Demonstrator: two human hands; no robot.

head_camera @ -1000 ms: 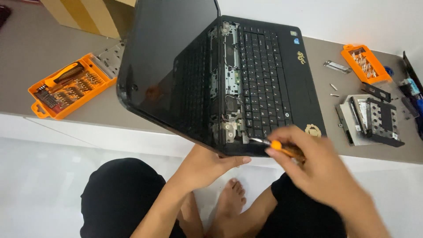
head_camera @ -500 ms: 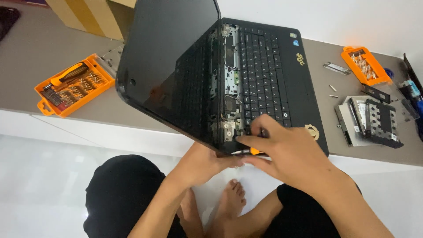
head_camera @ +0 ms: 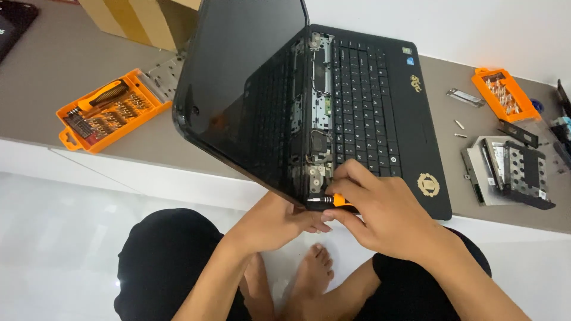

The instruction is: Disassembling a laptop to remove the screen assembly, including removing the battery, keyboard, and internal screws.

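An open black laptop (head_camera: 410, 119) lies on the table, turned sideways, its dark screen (head_camera: 244, 89) standing up on the left and its hinge cover removed. My right hand (head_camera: 386, 211) grips a small orange-handled screwdriver (head_camera: 330, 200) whose metal tip points at the near hinge (head_camera: 315, 172). My left hand (head_camera: 279, 223) is under the laptop's near edge, fingers curled against it, steadying it beside the hinge.
An orange screwdriver bit case (head_camera: 110, 110) lies open at the left. A smaller orange bit tray (head_camera: 505, 94), loose screws (head_camera: 459, 125), a metal bracket (head_camera: 466, 97) and a removed drive in its caddy (head_camera: 511, 172) lie at the right. A cardboard box (head_camera: 137, 18) stands behind. My legs and feet are below.
My right hand moved left along the laptop's near edge, bringing the screwdriver tip to the near hinge. My left hand stayed under the edge.
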